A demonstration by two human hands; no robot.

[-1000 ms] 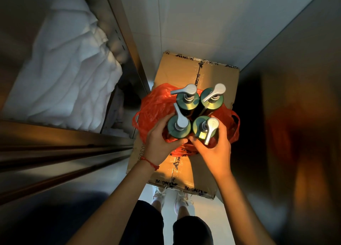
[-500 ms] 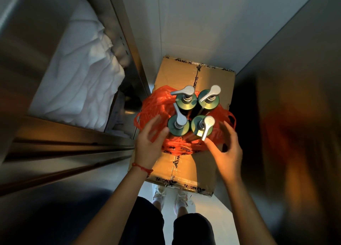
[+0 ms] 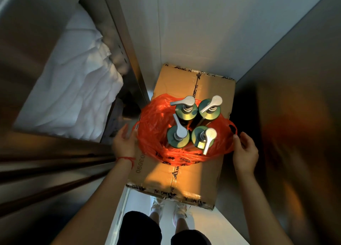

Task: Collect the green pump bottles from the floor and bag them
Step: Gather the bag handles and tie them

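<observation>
**Four green pump bottles stand bagged on a carton**

Four green pump bottles (image 3: pixel 193 123) stand upright in a tight two-by-two cluster inside an orange plastic bag (image 3: pixel 156 126), seen from directly above. Each has a round green shoulder and a pale silver pump head, the spouts pointing different ways; warm light catches the nearer pair. The bag's thin film lies crumpled and open around them, dark printing showing on its near folds, and it rests on a taped cardboard box (image 3: pixel 184 178) on the floor of a narrow passage.

The left hand (image 3: pixel 124 145), a red string bracelet (image 3: pixel 127 159) at its wrist, is held open with fingers loosely spread at the bag's left edge. The right hand (image 3: pixel 245 152) is curled at the bag's right handle loop; whether the fingers actually pinch the film cannot be told.

The bottles' bodies are hidden by the bag and their own tops. White crumpled fabric (image 3: pixel 73 89) fills the upper left behind a metal frame. The surface at right is dark and blurred. The person's white shoes (image 3: pixel 168 209) show beneath the box.
</observation>
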